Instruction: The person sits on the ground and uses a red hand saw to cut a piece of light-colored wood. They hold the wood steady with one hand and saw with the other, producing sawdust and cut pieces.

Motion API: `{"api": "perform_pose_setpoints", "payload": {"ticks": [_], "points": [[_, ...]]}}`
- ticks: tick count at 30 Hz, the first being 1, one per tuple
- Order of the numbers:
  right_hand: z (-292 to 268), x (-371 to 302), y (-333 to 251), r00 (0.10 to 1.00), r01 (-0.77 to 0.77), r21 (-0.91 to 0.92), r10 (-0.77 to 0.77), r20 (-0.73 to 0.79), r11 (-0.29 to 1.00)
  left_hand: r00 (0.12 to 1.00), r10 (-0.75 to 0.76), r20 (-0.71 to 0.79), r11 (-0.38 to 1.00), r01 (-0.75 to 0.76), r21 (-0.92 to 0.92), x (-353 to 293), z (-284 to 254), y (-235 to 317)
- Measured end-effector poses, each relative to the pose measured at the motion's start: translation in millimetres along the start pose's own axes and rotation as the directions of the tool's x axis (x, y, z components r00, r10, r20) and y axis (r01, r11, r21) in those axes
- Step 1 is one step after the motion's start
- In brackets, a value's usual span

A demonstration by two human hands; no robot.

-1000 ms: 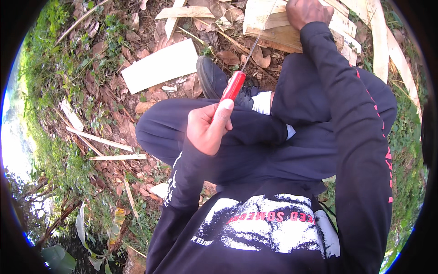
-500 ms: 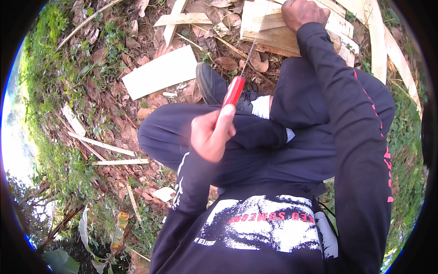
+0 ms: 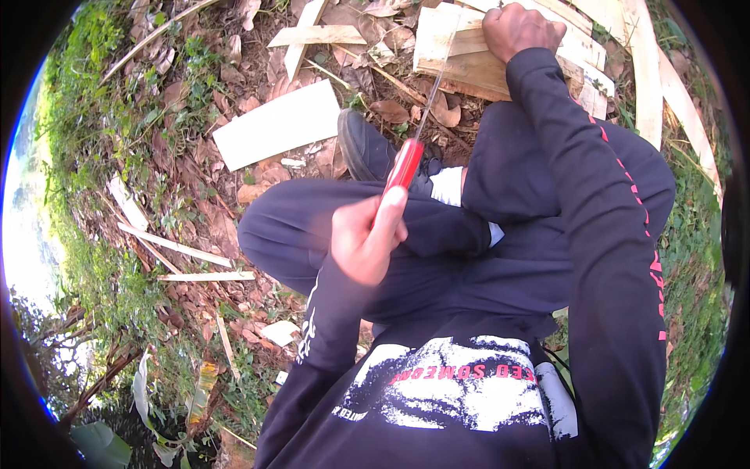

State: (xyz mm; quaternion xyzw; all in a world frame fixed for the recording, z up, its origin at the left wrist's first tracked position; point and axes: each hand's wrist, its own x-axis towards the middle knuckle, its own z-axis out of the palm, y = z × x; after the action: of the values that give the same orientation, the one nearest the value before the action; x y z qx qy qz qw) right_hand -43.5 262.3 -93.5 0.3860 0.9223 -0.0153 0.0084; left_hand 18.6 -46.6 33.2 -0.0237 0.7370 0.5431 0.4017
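Note:
My left hand (image 3: 366, 241) is closed round the red handle (image 3: 403, 166) of what looks like a hand saw. Its long thin blade (image 3: 434, 87) is seen nearly edge-on, so I cannot make out teeth. The blade slants away from me and crosses the left part of a pale piece of wood (image 3: 469, 41). Right of the blade, my right hand (image 3: 525, 33) is curled into a grip on that wood, pressing it against a thicker wooden block (image 3: 476, 72). The blade's far end fades into the bright wood near the top edge.
My crossed legs (image 3: 312, 223) and a dark shoe (image 3: 363, 144) lie close to the saw handle. A white rectangular board (image 3: 277, 123) rests on leaf-strewn ground at left. Loose wooden strips (image 3: 176, 246) lie farther left, crossed ones (image 3: 316, 34) ahead, and long planks (image 3: 647, 78) at right.
My left hand and the saw have drawn back slightly toward me. My right hand stays in place on the wood; the whole view has shifted a little.

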Motion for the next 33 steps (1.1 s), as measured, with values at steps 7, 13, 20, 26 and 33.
{"api": "perform_pose_setpoints", "payload": {"ticks": [7,13,20,26,33], "points": [[5,3,0,0.999,-0.035,0.071,0.037,-0.026,0.997,0.996,0.088,-0.013,0.99,-0.086,0.11,20,10,11],[1,15,5,0.989,-0.03,0.01,0.028,0.143,0.999,0.998,-0.046,-0.035,0.998,0.047,0.048,-4,-6,8],[-6,-3,5,0.993,0.016,0.05,-0.022,0.112,0.999,0.979,0.165,0.119,0.943,-0.121,-0.311,54,-39,21],[-3,-9,22,0.97,0.241,0.296,-0.234,-0.06,0.924,0.945,0.276,-0.174,0.809,-0.326,-0.489,78,-70,-21],[-12,-39,53,0.871,0.486,0.269,-0.487,-0.07,0.831,0.901,0.381,-0.208,0.61,-0.414,-0.676,94,-68,-25]]}}
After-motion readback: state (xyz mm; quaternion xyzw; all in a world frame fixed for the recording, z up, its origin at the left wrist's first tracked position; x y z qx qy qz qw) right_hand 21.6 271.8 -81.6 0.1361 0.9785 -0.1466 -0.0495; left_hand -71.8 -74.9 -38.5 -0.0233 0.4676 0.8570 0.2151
